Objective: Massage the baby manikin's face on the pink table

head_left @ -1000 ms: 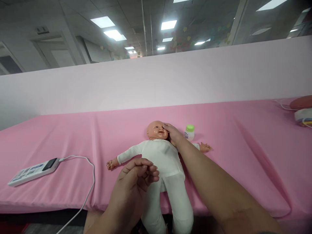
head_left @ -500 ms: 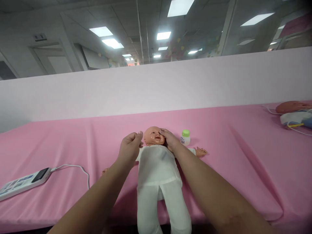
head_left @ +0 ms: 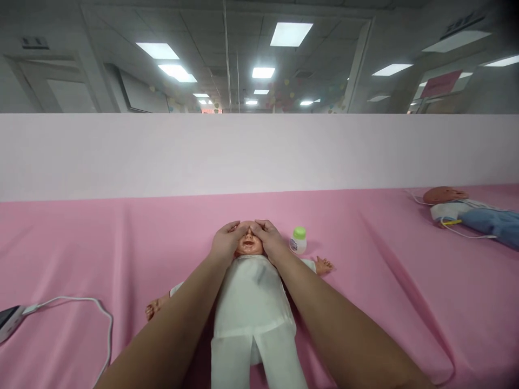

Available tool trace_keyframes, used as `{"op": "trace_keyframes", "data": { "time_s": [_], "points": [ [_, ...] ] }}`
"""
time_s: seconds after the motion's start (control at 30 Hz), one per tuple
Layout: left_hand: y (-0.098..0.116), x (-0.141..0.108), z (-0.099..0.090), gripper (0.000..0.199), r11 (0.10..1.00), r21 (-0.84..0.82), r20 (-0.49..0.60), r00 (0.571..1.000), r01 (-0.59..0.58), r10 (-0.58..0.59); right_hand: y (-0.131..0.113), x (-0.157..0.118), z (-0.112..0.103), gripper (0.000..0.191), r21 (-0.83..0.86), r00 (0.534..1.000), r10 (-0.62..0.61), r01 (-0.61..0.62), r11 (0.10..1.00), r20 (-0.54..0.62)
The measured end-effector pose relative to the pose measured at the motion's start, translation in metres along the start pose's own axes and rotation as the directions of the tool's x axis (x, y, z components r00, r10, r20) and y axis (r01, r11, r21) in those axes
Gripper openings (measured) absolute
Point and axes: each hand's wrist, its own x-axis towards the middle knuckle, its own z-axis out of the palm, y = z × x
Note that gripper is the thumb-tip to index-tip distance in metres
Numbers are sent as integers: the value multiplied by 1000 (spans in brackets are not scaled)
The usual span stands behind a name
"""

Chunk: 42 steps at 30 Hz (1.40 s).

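A baby doll [head_left: 253, 297] in a white top and trousers lies on its back, head away from me, arms spread out. My left hand [head_left: 226, 242] cups the left side of its head, thumb laid over the brow and eye. On the other side my right hand [head_left: 270, 241] does the same, its thumb meeting the left one near the middle of the brow. Between my palms the doll's nose, open mouth and chin [head_left: 250, 246] show; its eyes are hidden under my thumbs. Just right of my right hand stands a small clear jar with a green lid [head_left: 299, 241].
Pink cloth [head_left: 170, 227] covers the table, with folds at left and right. A white power strip [head_left: 11, 323] with its cable [head_left: 77, 298] lies at the left. Another doll in blue and white [head_left: 482, 216], with thin tubing, lies far right. A white partition [head_left: 243, 156] rises behind.
My left hand has come in from beside the head onto the doll's brow. My right thumb has shifted toward the middle. The view has levelled and turned right.
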Motion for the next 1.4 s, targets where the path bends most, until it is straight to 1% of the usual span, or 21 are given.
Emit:
{"op": "trace_keyframes", "data": {
  "time_s": [0.07,0.17,0.3,0.43,0.5,0.53,0.6,0.67,0.73,0.83,0.93,1.1,1.2,1.27,1.4],
  "points": [
    [-3,1,0,62,998,-69,18,1000,-6,8,2,3,0,46,-46,1000,-15,14,999,-8],
    [-10,5,-2,55,996,-80,-4,1000,-25,25,4,6,0,46,-87,1000,-25,23,996,-17],
    [-22,14,-5,41,997,-62,-65,997,-55,51,5,6,-2,41,-22,1000,4,-5,1000,-11],
    [-28,16,-8,34,994,-91,-83,995,-58,50,4,1,-4,47,38,998,63,-65,997,30],
    [-29,14,-8,36,993,-100,-69,996,-63,56,1,-3,-5,52,35,996,69,-71,997,57],
    [-29,13,-9,38,993,-91,-61,996,-76,71,-1,-5,-4,54,8,996,55,-56,998,64],
    [-31,13,-10,47,992,-46,-44,992,-120,118,-4,-8,-3,55,-99,998,-7,13,995,58],
    [-34,14,-12,55,987,10,-34,986,-160,161,-6,-10,-1,56,-214,996,-76,82,973,37],
    [-37,17,-13,58,983,51,-35,983,-179,181,-6,-9,1,61,-259,995,-96,96,961,15],
    [-41,21,-12,53,980,62,-50,980,-191,194,-2,-5,3,65,-225,998,-58,54,973,-11],
    [-43,23,-10,44,981,37,-73,978,-192,194,2,0,3,61,-172,999,-46,43,984,-15],
    [-39,22,-8,31,988,-27,-97,984,-150,147,9,4,-1,54,-62,1000,-8,6,998,-23],
    [-38,20,-9,31,989,-57,-104,986,-135,128,11,4,-3,52,5,1000,4,-4,1000,-3],
    [-38,20,-10,32,988,-62,-102,986,-140,133,10,1,-3,54,32,1000,9,-10,999,22],
    [-41,21,-14,44,982,-19,-58,981,-186,184,6,-4,-1,64,52,996,20,-24,998,82]
  ]
}}
